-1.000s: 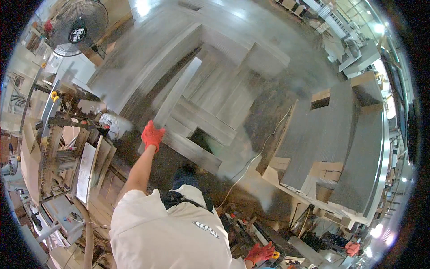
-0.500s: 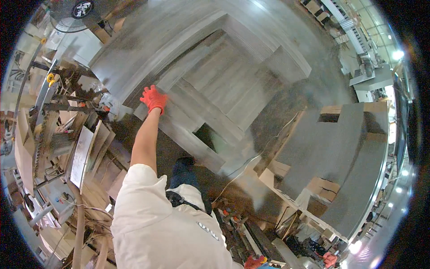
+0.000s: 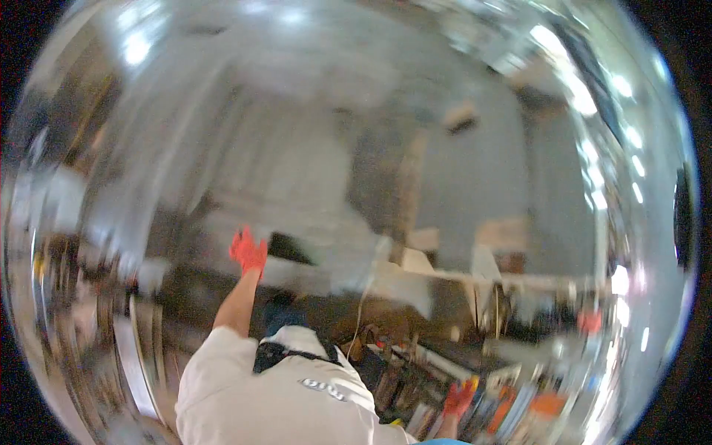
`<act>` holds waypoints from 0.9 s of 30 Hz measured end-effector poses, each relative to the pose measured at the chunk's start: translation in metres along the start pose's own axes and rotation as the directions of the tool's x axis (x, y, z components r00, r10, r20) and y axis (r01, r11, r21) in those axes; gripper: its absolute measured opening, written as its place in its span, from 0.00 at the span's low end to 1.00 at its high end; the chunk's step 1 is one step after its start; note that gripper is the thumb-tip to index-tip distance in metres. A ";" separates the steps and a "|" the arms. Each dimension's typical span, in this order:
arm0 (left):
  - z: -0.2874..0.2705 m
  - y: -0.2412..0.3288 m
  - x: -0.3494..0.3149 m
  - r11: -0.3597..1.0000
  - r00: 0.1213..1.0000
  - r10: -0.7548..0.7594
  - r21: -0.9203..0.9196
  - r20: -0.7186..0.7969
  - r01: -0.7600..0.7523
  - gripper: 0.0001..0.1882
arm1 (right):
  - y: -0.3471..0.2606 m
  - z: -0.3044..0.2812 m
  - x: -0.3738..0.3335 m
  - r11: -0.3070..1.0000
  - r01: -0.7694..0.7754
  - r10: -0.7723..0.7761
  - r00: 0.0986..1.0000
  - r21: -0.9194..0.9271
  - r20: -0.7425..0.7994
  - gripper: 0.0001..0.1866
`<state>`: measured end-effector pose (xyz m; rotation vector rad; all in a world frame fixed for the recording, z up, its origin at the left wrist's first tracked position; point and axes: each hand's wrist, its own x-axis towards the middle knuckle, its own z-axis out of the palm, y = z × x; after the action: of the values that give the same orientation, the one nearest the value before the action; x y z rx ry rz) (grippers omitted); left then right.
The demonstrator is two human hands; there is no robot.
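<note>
Left hand (image 3: 248,254) spread, contact unclear | right hand (image 3: 458,399) blurred, grip cannot be told | grey panels (image 3: 293,167) smeared

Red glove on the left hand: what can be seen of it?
The red glove looks like fabric and covers the left hand up to the wrist, where the bare forearm begins. Its fingers are spread, pointing away from the wearer. It appears over gray boards, left of a dark opening; blur hides any contact.

The left hand (image 3: 248,254) could pass forward over the grey boards (image 3: 293,163); the grey stack (image 3: 475,182) blocks the right side, planks (image 3: 135,356) the left. Mixed clutter (image 3: 547,405) crowds the right hand (image 3: 457,401).
</note>
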<state>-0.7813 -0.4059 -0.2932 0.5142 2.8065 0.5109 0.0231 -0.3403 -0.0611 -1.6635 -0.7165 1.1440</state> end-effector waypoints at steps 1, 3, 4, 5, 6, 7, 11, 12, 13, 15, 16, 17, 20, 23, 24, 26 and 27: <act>0.039 0.014 -0.021 0.984 0.987 0.149 -0.109 0.058 -0.142 0.38 | -0.016 0.005 -0.008 0.989 0.059 -0.069 0.995 0.136 0.069 0.31; 0.093 0.073 -0.084 0.917 0.925 0.369 -0.199 0.097 -0.345 0.35 | -0.032 0.013 -0.002 0.964 0.083 -0.067 0.995 0.251 -0.074 0.29; 0.099 0.107 -0.107 0.863 0.842 0.480 -0.303 0.246 -0.404 0.34 | -0.042 0.026 -0.005 0.988 0.151 -0.148 0.986 0.040 -0.073 0.27; 0.119 0.135 -0.122 0.762 0.744 0.635 -0.332 0.209 -0.557 0.36 | -0.061 0.042 0.000 0.836 0.303 -0.329 0.944 -0.457 0.023 0.25; 0.115 0.179 -0.143 0.703 0.656 0.699 -0.443 0.286 -0.556 0.39 | -0.072 0.055 -0.009 0.328 0.344 -0.492 0.857 -0.880 0.152 0.24; 0.144 0.210 -0.153 0.486 0.595 0.798 -0.688 0.096 -0.539 0.41 | -0.091 0.073 -0.010 0.040 0.334 -0.562 0.787 -0.942 0.255 0.22; 0.035 0.408 -0.243 0.173 0.253 0.967 -0.805 0.030 -0.568 0.36 | -0.031 0.031 -0.017 0.013 0.177 -0.624 0.771 -0.984 0.130 0.24; 0.004 0.455 -0.269 0.078 0.199 0.979 -0.816 -0.046 -0.573 0.35 | -0.023 0.024 -0.016 0.078 0.137 -0.587 0.807 -0.987 0.066 0.24; -0.021 0.504 -0.294 -0.022 0.144 0.982 -0.828 -0.124 -0.561 0.34 | -0.019 0.018 -0.017 0.134 0.089 -0.548 0.836 -0.987 0.001 0.25; -0.060 0.594 -0.331 -0.184 0.081 0.960 -0.820 -0.269 -0.543 0.35 | -0.041 0.038 -0.025 0.246 0.032 -0.428 0.900 -0.969 -0.078 0.27; -0.085 0.636 -0.348 -0.259 0.048 0.936 -0.777 -0.348 -0.574 0.35 | -0.045 0.043 -0.025 0.243 0.065 -0.472 0.880 -0.968 -0.059 0.26; -0.107 0.676 -0.368 -0.342 0.014 0.903 -0.737 -0.430 -0.583 0.35 | -0.047 0.039 -0.031 0.226 0.080 -0.522 0.852 -0.971 -0.051 0.26; -0.113 0.797 -0.390 -0.319 0.064 0.857 -0.624 -0.511 -0.714 0.36 | -0.050 0.048 -0.017 0.238 0.116 -0.556 0.831 -0.964 -0.037 0.26; -0.111 0.859 -0.427 -0.048 0.198 0.928 -0.626 -0.316 -0.778 0.38 | -0.032 0.040 -0.011 0.287 0.184 -0.636 0.771 -0.940 -0.043 0.26; -0.105 0.869 -0.417 0.069 0.240 0.945 -0.583 -0.222 -0.810 0.38 | -0.034 0.046 -0.008 0.306 0.211 -0.623 0.782 -0.928 -0.028 0.27; -0.082 0.907 -0.406 0.063 0.276 0.905 -0.540 -0.324 -0.840 0.32 | -0.043 0.045 -0.014 0.298 0.219 -0.647 0.762 -0.929 -0.027 0.26; -0.075 0.919 -0.409 0.119 0.335 0.900 -0.583 -0.279 -0.804 0.29 | -0.038 0.040 -0.014 0.277 0.195 -0.660 0.750 -0.941 -0.039 0.26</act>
<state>-0.1594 0.2224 0.1931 1.9091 1.6009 1.4944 -0.0169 -0.3232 -0.0248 -2.2372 -1.5672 -0.2193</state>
